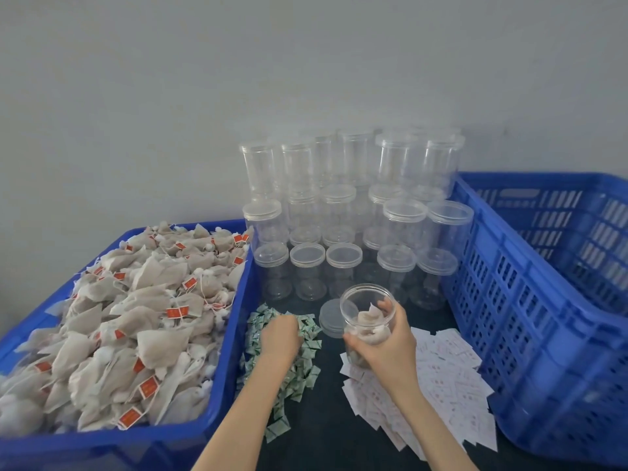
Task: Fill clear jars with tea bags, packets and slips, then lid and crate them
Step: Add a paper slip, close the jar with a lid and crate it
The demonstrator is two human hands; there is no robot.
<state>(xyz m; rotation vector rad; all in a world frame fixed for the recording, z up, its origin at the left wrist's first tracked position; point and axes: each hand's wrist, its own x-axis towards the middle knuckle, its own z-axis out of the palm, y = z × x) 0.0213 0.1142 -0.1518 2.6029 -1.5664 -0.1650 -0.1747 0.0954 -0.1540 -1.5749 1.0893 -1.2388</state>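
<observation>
While my right hand (385, 341) grips an open clear jar (368, 314) w/ tea bags inside, my left hand (280, 336) digs curled fingers into green packets (306, 365) on the counter (326, 433).

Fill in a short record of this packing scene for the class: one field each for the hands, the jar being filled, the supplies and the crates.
left hand: reaching down into the green packets, fingers hidden
right hand: grips the open jar
open jar: tilted, some tea bags inside, no lid
loose lid: on the table just left of the jar
slips: white pile under and right of the right hand
left crate: heaped with tea bags
right crate: looks empty
stacked jars: lidded, against the wall
</observation>
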